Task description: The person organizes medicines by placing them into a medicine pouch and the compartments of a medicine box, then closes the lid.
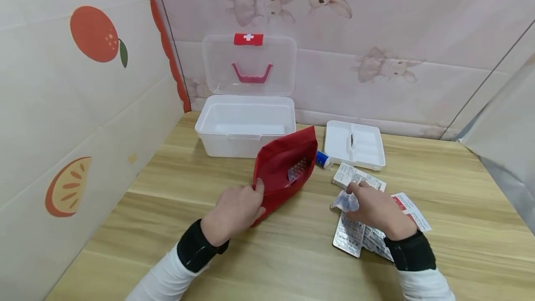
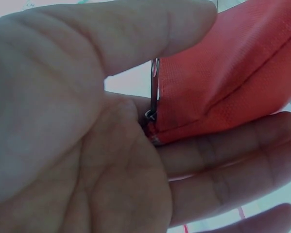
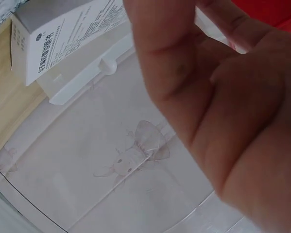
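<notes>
A red zip pouch lies open on the wooden table, with a silver blister pack inside its mouth. My left hand pinches the pouch's near edge; in the left wrist view the thumb and fingers clamp the red fabric by the zipper end. My right hand grips a small silvery blister pack just above more blister packs lying flat. A white medicine box lies just beyond the right hand, also seen in the right wrist view as the printed box.
A white first-aid box stands at the back with its clear lid up. Its white insert tray lies to the right, a blue-capped bottle beside it. A red-and-white box lies under the right wrist. Papered walls close the left and back.
</notes>
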A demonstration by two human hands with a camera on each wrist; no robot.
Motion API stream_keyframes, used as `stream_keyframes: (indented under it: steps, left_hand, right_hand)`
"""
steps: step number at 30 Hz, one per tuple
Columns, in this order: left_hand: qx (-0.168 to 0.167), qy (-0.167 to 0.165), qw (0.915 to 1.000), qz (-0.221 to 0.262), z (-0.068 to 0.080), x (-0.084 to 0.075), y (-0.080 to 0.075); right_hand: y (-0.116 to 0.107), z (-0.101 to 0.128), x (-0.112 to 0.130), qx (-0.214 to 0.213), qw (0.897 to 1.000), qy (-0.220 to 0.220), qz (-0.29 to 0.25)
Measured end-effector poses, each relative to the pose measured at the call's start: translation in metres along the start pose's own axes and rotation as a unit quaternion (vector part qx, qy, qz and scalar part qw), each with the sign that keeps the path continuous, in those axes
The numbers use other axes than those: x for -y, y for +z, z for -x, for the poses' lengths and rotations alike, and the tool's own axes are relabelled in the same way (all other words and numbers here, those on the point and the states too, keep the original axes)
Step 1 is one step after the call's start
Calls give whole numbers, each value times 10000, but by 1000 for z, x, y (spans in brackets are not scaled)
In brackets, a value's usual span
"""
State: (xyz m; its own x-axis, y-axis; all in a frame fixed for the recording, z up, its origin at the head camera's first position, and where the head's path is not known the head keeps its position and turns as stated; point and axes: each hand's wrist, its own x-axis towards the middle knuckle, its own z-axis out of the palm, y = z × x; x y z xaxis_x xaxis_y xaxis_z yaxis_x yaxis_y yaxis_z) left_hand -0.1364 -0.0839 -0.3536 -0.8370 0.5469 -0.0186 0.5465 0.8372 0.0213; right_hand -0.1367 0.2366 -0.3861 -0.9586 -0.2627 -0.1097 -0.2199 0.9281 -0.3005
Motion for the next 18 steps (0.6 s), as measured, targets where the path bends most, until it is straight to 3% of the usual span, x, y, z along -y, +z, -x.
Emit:
stream_keyframes:
  steps: [9,14,18]
  left_hand:
    - [9,83,10000,-26,1,-4,-2]
    - [-7,33,10000,-14,2,-2,-3]
    - [-34,64,10000,-23,3,-2,-3]
  right_hand:
    - [-6,7,-7,189,9991,368,-13]
    - [-6,10,0,253,9996,136,-58]
    - [-1,16,7,504,9978,-392,-195]
